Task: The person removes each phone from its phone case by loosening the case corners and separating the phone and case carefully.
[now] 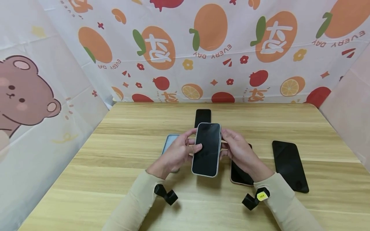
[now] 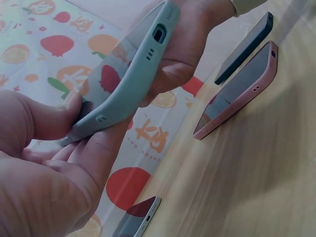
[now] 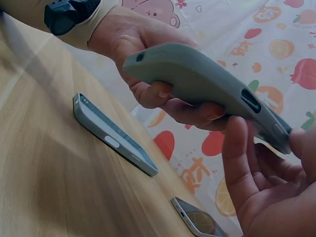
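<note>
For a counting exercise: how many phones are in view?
4: the held phone, the far phone partly behind it, the pink-edged phone partly hidden by the right hand, and the rightmost phone. More could be hidden.

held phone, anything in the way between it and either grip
Nothing visible stands in the way: the left grip and right grip both touch the held phone. Its pale case wraps its back and sides.

**Partly Covered, Partly Cut Off**

The light blue case (image 1: pixel 170 141) is partly covered by the left hand (image 1: pixel 178 151), the pink-rimmed phone (image 1: pixel 240 175) by the right hand (image 1: pixel 240 150). The far phone (image 1: pixel 203 116) is partly hidden behind the held phone (image 1: pixel 206 149). Both sleeves (image 1: pixel 131 203) are cut by the bottom edge; lettering on the yellow label (image 1: pixel 262 196) cannot be read.
</note>
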Tool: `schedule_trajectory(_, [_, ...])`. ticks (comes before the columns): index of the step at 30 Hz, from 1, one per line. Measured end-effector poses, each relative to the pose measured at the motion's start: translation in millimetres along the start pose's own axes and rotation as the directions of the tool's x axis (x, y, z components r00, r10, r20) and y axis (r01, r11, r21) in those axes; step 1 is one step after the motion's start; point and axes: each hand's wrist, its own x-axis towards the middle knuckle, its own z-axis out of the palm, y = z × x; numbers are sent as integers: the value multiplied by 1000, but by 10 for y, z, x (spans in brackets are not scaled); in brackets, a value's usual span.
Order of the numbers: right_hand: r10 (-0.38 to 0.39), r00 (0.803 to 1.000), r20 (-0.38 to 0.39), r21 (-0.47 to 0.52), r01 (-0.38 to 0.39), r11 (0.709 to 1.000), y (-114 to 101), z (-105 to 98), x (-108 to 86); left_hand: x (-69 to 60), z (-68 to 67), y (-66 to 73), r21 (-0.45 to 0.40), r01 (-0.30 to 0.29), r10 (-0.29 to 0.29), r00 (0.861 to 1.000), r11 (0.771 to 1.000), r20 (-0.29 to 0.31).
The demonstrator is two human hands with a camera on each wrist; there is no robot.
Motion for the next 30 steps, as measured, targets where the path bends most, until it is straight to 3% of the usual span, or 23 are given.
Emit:
schedule_trajectory(11, [109, 985, 132, -148, -89, 985, -33, 27, -75, 15, -45, 46, -18, -40, 38, 993, 999, -114])
schedule_trajectory(19, [138, 951, 276, -140, -102, 985, -75, 27, -101, 25, -62, 69, 16, -52, 55, 966, 999, -252])
schedule_trajectory(24, [135, 945, 297, -183, -83, 980, -78, 36, -89, 23, -80, 76, 28, -50, 57, 953, 998, -297])
schedule_trajectory(30, [135, 946, 295, -211, -74, 975, -87, 51, -82, 18, -89, 88, 21, -62, 66, 953, 998, -296])
